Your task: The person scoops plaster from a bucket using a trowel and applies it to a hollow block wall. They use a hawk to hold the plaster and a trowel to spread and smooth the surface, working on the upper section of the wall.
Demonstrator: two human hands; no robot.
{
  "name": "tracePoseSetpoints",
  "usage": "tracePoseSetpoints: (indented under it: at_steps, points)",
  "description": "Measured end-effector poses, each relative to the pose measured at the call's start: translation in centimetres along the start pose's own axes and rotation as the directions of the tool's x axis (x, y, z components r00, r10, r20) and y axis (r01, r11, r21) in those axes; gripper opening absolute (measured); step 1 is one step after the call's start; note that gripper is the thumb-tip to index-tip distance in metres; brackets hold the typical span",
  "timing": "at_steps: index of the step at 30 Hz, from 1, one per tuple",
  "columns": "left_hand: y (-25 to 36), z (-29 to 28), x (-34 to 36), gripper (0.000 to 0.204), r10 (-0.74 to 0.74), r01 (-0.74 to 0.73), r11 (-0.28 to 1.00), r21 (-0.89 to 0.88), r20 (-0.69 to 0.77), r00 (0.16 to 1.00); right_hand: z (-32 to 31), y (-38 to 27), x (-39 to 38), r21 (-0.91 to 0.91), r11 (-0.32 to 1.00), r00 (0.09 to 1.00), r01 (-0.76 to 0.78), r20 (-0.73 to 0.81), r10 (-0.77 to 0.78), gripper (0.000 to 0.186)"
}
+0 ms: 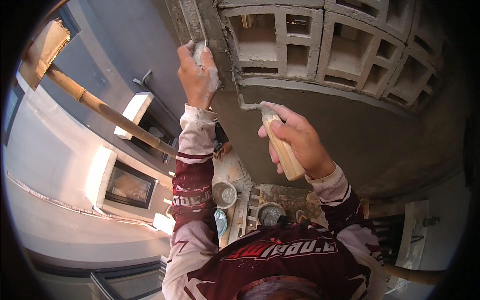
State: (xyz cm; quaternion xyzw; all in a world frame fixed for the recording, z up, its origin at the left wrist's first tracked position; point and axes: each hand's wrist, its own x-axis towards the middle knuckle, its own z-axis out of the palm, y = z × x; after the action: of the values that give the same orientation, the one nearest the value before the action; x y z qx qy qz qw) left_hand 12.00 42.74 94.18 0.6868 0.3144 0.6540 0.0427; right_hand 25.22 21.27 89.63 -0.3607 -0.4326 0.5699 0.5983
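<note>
My right hand [295,132] is wrapped round the wooden handle of a trowel [286,150]. Its bent metal shank runs left, and its thin blade shows edge-on beside the wall corner. Higher up at left, my left hand [200,77], smeared with grey mortar, grips a long plastering float [189,17] by its bent-rod handle. That float lies along the narrow plastered face. Wet-looking grey plaster covers the wall [300,120] under a row of pale ventilation blocks [347,50] with rectangular openings.
Far below stand buckets, one pale with grey mix [224,195] and one dark [270,214], near wooden planks. A bamboo pole [107,112] slants across the left. Beyond it are a building wall and a framed window [131,184]. Part of another person [226,148] shows below my left forearm.
</note>
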Motion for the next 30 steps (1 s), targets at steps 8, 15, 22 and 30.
tracePoseSetpoints:
  at_steps: [8,15,22,30]
  points:
    - [0.2,-0.2,0.1,0.035,-0.002,0.002,1.000,-0.010,0.004,1.000,-1.5,0.8,0.2,0.027,0.999,0.999,0.022,-0.042,-0.021,0.056]
    - [0.7,-0.9,0.1,0.038,-0.112,0.113,0.993,-0.027,0.046,0.993,-1.7,1.2,-0.9,-0.013,1.000,1.000,-0.008,0.022,0.008,0.057]
    - [0.6,-0.4,0.0,0.036,-0.043,0.044,0.998,-0.033,0.024,0.999,-0.9,6.1,-1.8,-0.329,0.928,0.963,0.172,-0.143,-0.229,0.056]
    - [0.2,-0.6,0.2,0.037,-0.026,0.028,0.999,-0.043,0.054,0.998,1.0,13.7,0.1,-0.522,0.802,0.914,0.291,-0.096,-0.394,0.056]
